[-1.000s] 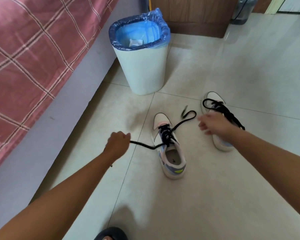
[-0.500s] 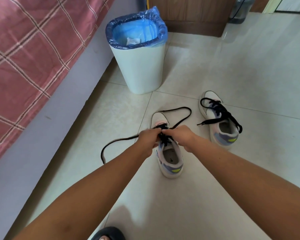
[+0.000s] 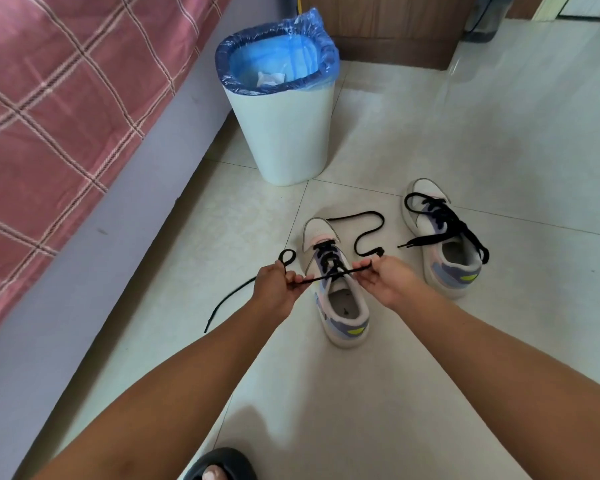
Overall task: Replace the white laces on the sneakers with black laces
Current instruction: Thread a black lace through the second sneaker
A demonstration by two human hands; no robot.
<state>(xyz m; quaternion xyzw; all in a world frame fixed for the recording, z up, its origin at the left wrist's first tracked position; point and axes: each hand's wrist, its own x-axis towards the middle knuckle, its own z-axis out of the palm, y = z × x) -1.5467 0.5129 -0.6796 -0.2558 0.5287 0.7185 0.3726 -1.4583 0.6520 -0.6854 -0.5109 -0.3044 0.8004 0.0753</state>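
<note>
Pinching the black lace (image 3: 329, 276) taut between my left hand (image 3: 278, 281) and right hand (image 3: 385, 275), I work over the near sneaker (image 3: 340, 306); its mate (image 3: 447, 251) sits just beside it on the tiled floor (image 3: 430, 150).

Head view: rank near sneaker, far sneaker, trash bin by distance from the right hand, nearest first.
From the right hand:
1. Near sneaker, just to its left, under the black lace it pinches.
2. Far sneaker, to its right and slightly beyond.
3. Trash bin, farthest, ahead and left, beside the bed.
</note>
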